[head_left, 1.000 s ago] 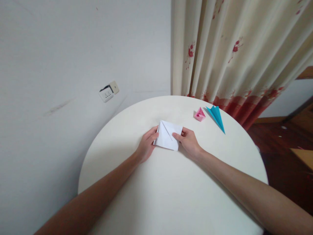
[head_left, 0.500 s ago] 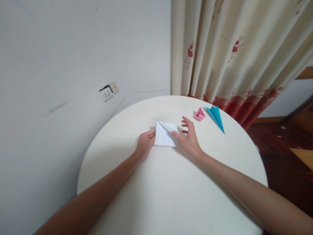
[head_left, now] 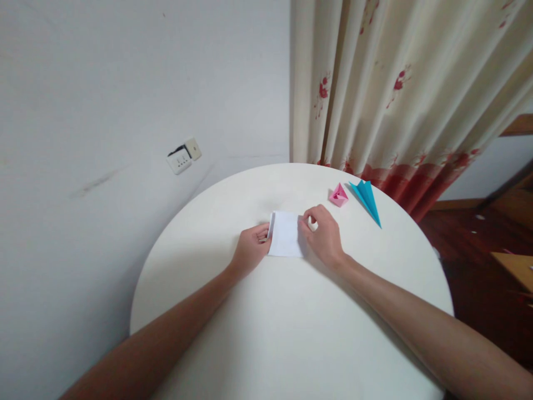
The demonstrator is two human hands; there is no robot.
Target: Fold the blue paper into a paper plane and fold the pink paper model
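White paper is lying on the table, showing a plain face where a diagonal flap was; your left hand is holding one side, your right hand pinching the other.

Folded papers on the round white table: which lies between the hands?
The flat, squarish white folded paper, between left hand and right hand; the small pink folded paper and long, pointed blue folded paper lie farther right, untouched.
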